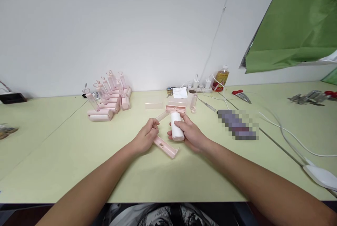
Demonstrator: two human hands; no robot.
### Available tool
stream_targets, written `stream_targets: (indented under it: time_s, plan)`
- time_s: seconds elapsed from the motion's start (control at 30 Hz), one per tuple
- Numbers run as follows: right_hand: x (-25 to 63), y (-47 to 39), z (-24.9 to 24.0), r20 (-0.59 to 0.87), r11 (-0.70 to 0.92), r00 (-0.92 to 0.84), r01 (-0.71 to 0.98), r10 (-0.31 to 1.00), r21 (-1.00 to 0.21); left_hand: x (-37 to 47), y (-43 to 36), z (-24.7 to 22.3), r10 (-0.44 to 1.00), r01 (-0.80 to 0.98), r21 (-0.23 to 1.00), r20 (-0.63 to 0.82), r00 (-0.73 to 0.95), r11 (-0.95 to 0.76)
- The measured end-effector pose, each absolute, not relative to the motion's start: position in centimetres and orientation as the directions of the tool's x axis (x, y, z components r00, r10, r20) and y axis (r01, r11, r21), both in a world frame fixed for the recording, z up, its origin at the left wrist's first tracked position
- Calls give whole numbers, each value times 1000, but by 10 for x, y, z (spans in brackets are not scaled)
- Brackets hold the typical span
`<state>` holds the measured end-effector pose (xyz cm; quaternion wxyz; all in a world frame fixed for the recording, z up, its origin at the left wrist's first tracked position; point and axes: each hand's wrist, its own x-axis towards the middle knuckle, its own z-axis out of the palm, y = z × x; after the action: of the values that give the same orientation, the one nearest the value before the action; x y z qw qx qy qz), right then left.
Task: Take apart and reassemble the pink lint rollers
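In my right hand [190, 131] is a white adhesive lint roll [177, 127], gripped upright and tilted a little. My left hand [146, 136] is closed on a pink lint roller frame [165, 148], a trough-like piece with a hole in it; a pale handle sticks out past the fingers. Just beyond the hands lies an open pink case part [176, 108], partly hidden by the roll. A clear pale pink strip [153, 105] lies to its left. Behind it stand a brown cardboard core [192, 94] and a small handle with a heart-shaped loop [193, 103].
Several pink lint rollers [107, 104] stand grouped at back left. A power strip [198, 89], a drink bottle [221, 78] and red-handled pliers [241, 96] are at the back. A screwdriver [207, 104] lies near a blurred purple item [238, 124]. White cables [297, 143] cross the right side.
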<state>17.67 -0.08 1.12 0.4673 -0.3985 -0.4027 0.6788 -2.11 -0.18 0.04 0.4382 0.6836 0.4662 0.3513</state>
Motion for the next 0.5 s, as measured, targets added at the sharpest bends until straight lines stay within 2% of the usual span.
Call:
stream_targets:
  time_s: [0.33,0.5]
  plan:
    - [164,-19,4,-39,-114,-354,-195,934,-974,-18,0,-7,975,474,853,170,141,-218]
    - [164,-23,-3,3,-32,-417,-76,909,-997,-14,-3,-1,978,398,902,97,183,-164]
